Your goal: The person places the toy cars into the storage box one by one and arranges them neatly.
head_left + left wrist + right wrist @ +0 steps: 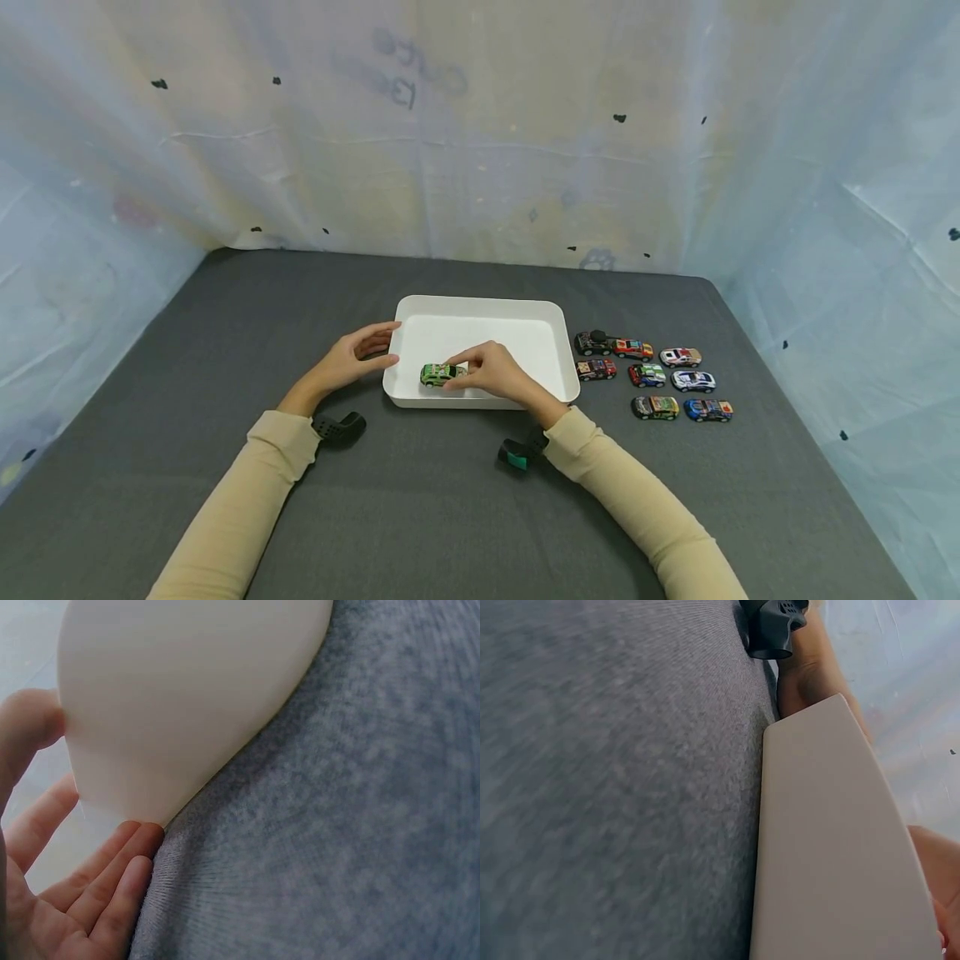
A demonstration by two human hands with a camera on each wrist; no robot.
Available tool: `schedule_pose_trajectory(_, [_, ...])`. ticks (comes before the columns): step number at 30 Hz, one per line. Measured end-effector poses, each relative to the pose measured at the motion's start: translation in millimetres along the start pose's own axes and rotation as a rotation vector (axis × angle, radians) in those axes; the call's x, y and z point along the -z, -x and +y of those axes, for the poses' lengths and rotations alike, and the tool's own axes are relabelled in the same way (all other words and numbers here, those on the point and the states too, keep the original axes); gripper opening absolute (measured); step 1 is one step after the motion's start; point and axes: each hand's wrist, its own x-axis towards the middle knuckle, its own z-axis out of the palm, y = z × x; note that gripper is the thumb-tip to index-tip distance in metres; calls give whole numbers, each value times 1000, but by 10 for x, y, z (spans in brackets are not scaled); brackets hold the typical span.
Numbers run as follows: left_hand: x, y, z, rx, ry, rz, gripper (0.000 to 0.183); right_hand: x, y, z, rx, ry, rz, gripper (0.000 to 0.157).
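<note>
Car (pixel 437 375), green, long axis left-right, nose unclear; lies left of right hand (pixel 492 372), pinched by it; left hand (pixel 351 361) spread against tray (pixel 495 327).

8 toy cars (pixel 647 376) lie right of the tray (pixel 517 325), with 1 car (pixel 437 375) inside it.
</note>
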Motion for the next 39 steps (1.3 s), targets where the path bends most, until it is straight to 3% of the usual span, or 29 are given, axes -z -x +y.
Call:
schedule_pose_trajectory(11, [3,-1,-6,-2,-1,-4,63,-125,-176,-40,-16,33,-80,38])
schedule_pose_trajectory(22, [2,-3,3,-10,-9,3,63,-195,-218,-71,-56,60,-90,38])
schedule_pose_trajectory(30, [10,-19,-8,-38,-14,7,62,-211,-212,-84,-24,108,-88,36])
schedule_pose_trajectory(34, [9,-8,-8,-28,-17,5,62,-176,-180,-91,-7,59,-81,37])
schedule_pose_trajectory(39, [2,-5,-13,-24,-14,0,62,-52,-62,-44,21,-49,-12,36])
